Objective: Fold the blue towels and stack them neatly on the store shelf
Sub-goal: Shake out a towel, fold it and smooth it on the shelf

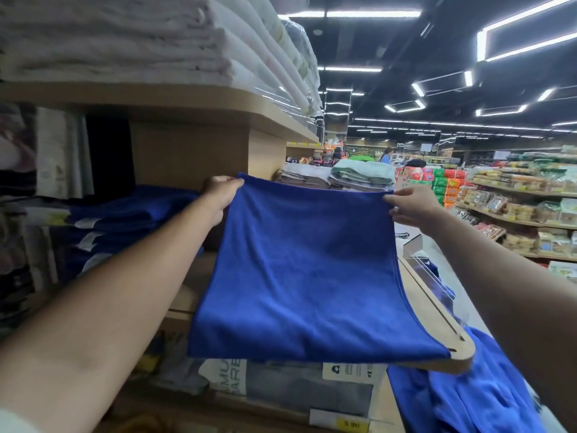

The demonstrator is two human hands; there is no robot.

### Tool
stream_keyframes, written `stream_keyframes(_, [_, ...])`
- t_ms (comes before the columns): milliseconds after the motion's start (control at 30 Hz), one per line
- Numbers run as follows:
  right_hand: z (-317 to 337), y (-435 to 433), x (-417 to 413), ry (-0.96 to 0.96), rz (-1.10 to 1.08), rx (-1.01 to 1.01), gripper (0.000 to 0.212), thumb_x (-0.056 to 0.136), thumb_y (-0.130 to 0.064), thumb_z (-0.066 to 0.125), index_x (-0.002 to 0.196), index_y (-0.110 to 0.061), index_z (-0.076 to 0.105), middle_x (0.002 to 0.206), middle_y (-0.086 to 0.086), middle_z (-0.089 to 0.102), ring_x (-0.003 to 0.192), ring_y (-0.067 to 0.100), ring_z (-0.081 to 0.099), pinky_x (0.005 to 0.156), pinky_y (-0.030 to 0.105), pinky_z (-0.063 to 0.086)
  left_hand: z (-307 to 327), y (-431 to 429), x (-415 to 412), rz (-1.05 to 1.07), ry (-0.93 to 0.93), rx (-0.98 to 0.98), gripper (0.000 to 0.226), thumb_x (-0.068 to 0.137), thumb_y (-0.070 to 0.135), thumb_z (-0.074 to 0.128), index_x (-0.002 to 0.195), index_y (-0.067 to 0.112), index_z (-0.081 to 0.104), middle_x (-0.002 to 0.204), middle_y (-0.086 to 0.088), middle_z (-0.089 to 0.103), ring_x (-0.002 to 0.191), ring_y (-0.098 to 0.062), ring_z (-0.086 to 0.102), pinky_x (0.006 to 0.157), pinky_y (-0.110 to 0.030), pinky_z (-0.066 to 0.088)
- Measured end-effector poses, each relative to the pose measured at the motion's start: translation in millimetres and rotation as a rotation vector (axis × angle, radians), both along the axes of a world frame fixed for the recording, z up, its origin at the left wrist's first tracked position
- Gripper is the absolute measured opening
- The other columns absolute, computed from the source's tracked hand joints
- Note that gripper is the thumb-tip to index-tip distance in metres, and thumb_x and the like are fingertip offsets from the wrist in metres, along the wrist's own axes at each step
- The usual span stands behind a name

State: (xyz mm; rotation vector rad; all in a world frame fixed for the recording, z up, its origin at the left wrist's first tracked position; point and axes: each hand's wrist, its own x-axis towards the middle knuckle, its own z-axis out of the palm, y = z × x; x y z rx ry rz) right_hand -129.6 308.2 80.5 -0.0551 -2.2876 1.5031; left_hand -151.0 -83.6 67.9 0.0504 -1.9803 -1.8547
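a: blue microfibre, by the look of it; the towel (306, 270) is draped over the wooden shelf (462, 351), near edge hanging just past the shelf's front lip, far edge lifted. how will it handle?

b: it is judged light, soft and floppy, with no stiffness of its own. a doubled edge is seen along the right side, so it seems already folded once. the layers could slide apart if only one were pinched.

a: and where is it best taken hold of?

b: at the far corners, where it is held now. the left hand (218, 195) is closed on the far left corner, thumb on top; the right hand (412, 207) is pinched on the far right corner, fingertips narrow.

a: which way is it pointed?

b: its long axis is run away from the body, near lip to far edge, slightly skewed to the right.

a: and further off?

b: more loose blue cloth (452, 401) is heaped lower right; a folded blue stack (131, 214) is seen on the shelf at left, beyond the left hand.
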Motion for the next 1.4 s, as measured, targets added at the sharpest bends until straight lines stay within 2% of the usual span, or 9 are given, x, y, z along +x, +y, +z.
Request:
stream_keyframes(100, [-12.9,0.7,14.2,-0.007,0.024,0.06,0.011,0.095,-0.02,0.07,0.087,-0.013,0.071,0.085,0.007,0.07,0.068,0.013,0.066,0.052,0.019,0.057,-10.4,2.6,10.7,-0.006,-0.024,0.008,0.012,0.096,0.023,0.064,0.086,0.019,0.064,0.084,-0.001,0.062,0.072,-0.013,0.056,0.06,-0.024,0.043])
stream_keyframes(433, [-20.6,24.6,109.4,0.203,0.128,0.334,0.006,0.095,-0.025,0.069,0.095,-0.027,0.075,0.079,-0.01,0.074,0.066,-0.002,0.066,0.059,0.021,0.052,-24.8,-25.0,97.0,-0.133,0.102,-0.056,0.017,0.093,0.028,0.062,0.077,0.03,0.066,0.074,0.014,0.069,0.067,-0.004,0.064,0.07,-0.03,0.049])
stream_keyframes(600, [-49.2,37.4,170.4,0.306,0.271,0.579,0.019,0.087,-0.015,0.076,0.092,-0.033,0.075,0.091,-0.017,0.073,0.083,0.008,0.069,0.063,0.017,0.052,-58.7,-47.1,159.0,-0.2,0.235,-0.246,0.022,0.092,0.019,0.062,0.082,0.033,0.075,0.089,0.004,0.071,0.084,-0.004,0.063,0.085,-0.036,0.05])
stream_keyframes(800, [-83.9,41.3,222.7,0.173,0.421,1.074,0.017,0.084,-0.064,0.068,0.092,-0.05,0.07,0.112,-0.027,0.062,0.115,0.001,0.057,0.097,0.023,0.039,-111.9,-65.0,221.8,-0.394,0.162,-0.604,0.033,0.079,0.047,0.058,0.087,0.023,0.079,0.117,0.007,0.07,0.116,-0.01,0.064,0.099,-0.035,0.047])
stream_keyframes(933, [-76.9,-0.6,216.3,0.255,0.381,0.98,0.03,0.093,-0.062,0.054,0.1,-0.039,0.073,0.111,-0.023,0.064,0.112,0.002,0.058,0.099,0.036,0.044,-105.3,-44.7,215.2,-0.316,0.178,-0.659,0.032,0.09,0.046,0.052,0.088,0.031,0.08,0.115,0.018,0.07,0.116,0.001,0.061,0.101,-0.021,0.043])
stream_keyframes(1033, [-79.1,-75.0,187.0,0.216,0.374,0.864,0.036,0.099,-0.046,0.048,0.127,-0.032,0.066,0.124,-0.011,0.067,0.108,0.013,0.065,0.096,0.035,0.049,-98.3,5.3,188.4,-0.209,0.241,-0.815,0.025,0.099,0.021,0.052,0.105,0.03,0.075,0.117,0.015,0.071,0.116,-0.003,0.061,0.1,-0.014,0.041])
stream_keyframes(1167, [-104.9,-164.3,145.1,-0.078,0.476,0.852,0.033,0.106,-0.028,0.041,0.131,-0.01,0.055,0.142,0.009,0.055,0.13,0.03,0.05,0.104,0.039,0.04,-110.8,57.9,158.9,-0.167,-0.024,-1.083,0.036,0.104,0.019,0.038,0.135,0.011,0.056,0.145,-0.01,0.055,0.135,-0.028,0.049,0.111,-0.041,0.037])
stream_keyframes(1267, [-123.2,-176.8,128.1,-0.064,0.389,1.007,0.034,0.106,-0.04,0.033,0.108,-0.014,0.054,0.138,0.005,0.055,0.132,0.027,0.047,0.1,0.04,0.038,-121.1,58.4,154.1,-0.148,-0.151,-1.276,0.051,0.106,0.031,0.026,0.154,0.017,0.034,0.165,-0.001,0.026,0.152,-0.016,0.023,0.124,-0.041,0.018])
stream_keyframes(1400, [-128.6,-144.3,127.5,-0.131,0.335,1.104,0.077,0.095,-0.073,0.022,0.149,-0.022,0.042,0.163,-0.007,0.032,0.152,0.015,0.024,0.118,0.041,0.023,-123.5,49.2,156.6,-0.118,-0.218,-1.37,0.064,0.105,0.048,0.023,0.161,0.018,0.018,0.169,0.002,0.013,0.155,-0.011,0.011,0.125,-0.039,0.008])
